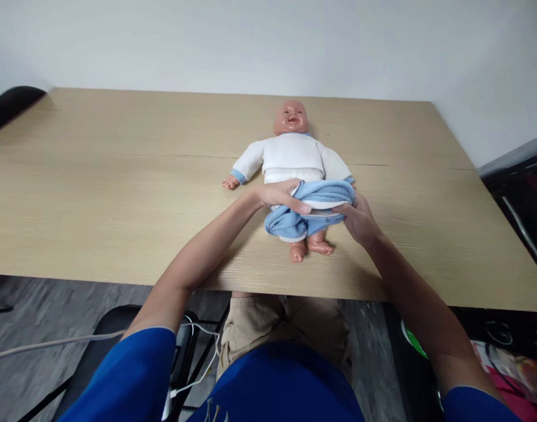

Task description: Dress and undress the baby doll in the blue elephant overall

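A baby doll (292, 155) lies on its back on the table, head toward the wall and feet toward me. It wears a white long-sleeved top with blue cuffs. Light blue doll trousers (321, 192) with white trim are bunched around its legs, and both bare feet stick out below. My left hand (281, 194) grips the waist of the trousers on the left side, thumb on top. On the other side my right hand (356, 217) pinches the same waist edge. Cloth and fingers hide the doll's hips and upper legs.
The wooden table (119, 205) stands against a white wall, a seam running across its top. Below its front edge is a black chair (114, 346) with a white cable. At the right stand dark objects and a colourful bag (514, 369). Another black chair back (13, 105) is at the far left.
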Tool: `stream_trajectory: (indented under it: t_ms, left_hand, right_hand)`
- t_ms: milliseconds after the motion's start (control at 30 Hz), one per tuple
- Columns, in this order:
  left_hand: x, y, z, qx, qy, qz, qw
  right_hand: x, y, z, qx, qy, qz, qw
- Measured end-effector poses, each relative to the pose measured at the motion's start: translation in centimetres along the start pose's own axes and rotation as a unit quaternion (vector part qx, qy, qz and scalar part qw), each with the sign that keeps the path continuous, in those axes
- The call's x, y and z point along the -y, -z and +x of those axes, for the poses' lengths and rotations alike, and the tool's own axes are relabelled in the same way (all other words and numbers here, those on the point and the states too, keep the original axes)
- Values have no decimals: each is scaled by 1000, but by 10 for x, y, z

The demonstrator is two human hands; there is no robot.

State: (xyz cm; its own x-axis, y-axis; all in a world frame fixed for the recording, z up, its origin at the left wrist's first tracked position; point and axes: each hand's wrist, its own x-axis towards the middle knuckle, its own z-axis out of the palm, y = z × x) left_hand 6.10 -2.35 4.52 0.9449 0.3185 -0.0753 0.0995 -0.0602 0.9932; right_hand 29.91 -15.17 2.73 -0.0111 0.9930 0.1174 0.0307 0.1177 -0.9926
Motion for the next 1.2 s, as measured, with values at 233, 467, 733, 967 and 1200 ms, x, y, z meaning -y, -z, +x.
stream_trajectory:
  t_ms: [233, 467, 733, 967, 1200]
  left_hand:
    - [-17, -4, 1, -28, 38, 74, 996]
    - [-35, -16, 0, 111, 6, 205, 972]
    - [-39, -53, -3, 61, 109, 405, 906]
    - [-45, -67, 1, 29, 143, 464, 874]
    - [-55, -67, -3, 18, 155, 475, 866]
  right_hand:
    - [29, -47, -47, -136, 7, -55, 989]
    - [17, -79, -131, -210, -108, -110, 965]
    - [-23, -62, -158, -314, -34, -320, 893]
    - [-39, -59, -151, -270, -40, -227, 935]
    - [-44, -55, -144, -222, -120, -83, 964]
